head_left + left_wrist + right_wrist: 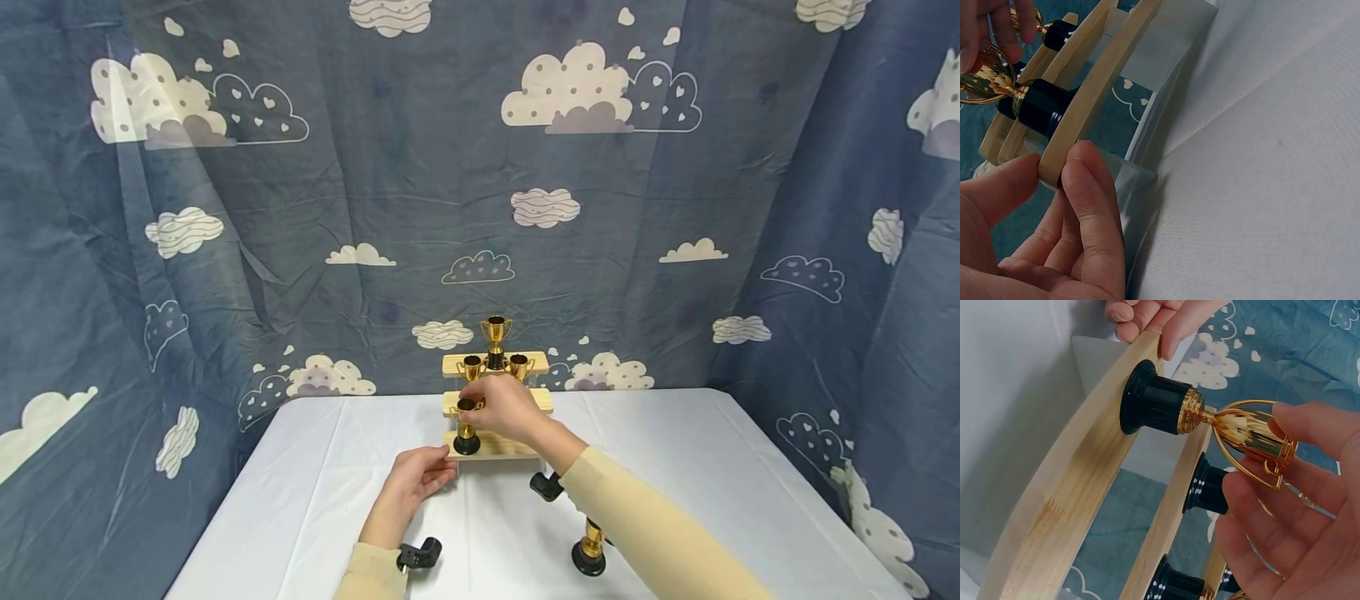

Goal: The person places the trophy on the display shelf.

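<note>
A three-step wooden stand sits at the middle of the white table. My right hand grips the gold cup of a small trophy, whose black base stands on the lowest step. My left hand pinches that step's left end between thumb and forefinger. Two more trophies stand on the middle step and one on the top step.
Another gold trophy stands on the table near my right forearm. A blue cloud-print curtain hangs close behind and at both sides. The table's left and right edges lie within reach.
</note>
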`<state>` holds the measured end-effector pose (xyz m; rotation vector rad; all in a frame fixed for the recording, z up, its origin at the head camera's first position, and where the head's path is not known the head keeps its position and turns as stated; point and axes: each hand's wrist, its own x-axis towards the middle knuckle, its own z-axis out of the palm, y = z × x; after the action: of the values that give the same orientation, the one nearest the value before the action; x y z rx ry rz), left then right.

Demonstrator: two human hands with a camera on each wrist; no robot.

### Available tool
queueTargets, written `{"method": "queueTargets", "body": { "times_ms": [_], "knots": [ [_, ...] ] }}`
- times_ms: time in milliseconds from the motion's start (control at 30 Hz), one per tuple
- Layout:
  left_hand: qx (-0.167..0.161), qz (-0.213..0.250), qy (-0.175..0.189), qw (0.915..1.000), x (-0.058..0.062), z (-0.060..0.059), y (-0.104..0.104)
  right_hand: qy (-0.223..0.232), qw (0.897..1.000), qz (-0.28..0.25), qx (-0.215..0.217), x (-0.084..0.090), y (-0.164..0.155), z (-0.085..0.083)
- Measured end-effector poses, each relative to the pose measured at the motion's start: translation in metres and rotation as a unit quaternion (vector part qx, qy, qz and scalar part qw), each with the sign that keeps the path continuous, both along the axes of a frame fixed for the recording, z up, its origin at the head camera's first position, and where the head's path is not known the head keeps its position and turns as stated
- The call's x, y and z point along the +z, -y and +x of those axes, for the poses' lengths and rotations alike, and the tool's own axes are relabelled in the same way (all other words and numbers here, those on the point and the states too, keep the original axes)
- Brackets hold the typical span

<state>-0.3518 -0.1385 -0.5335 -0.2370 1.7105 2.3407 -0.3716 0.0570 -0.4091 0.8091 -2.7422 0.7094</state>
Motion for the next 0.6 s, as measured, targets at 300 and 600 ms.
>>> {"method": "queueTargets", "body": {
  "times_ms": [300,600],
  "knots": [
    [-0.001,0.002,-0.002,1.0000,-0.0009,0.0014,-0.0017,0.002,1.000,0.002,-0.013,-0.0004,0.0003,0.0029],
    [-0.003,-0.004,-0.003,1.0000,0.0009,0.0021,-0.0011,-0.010,1.000,0.005,-0.014,0.0063,-0.0047,0.0040]
  ]
}}
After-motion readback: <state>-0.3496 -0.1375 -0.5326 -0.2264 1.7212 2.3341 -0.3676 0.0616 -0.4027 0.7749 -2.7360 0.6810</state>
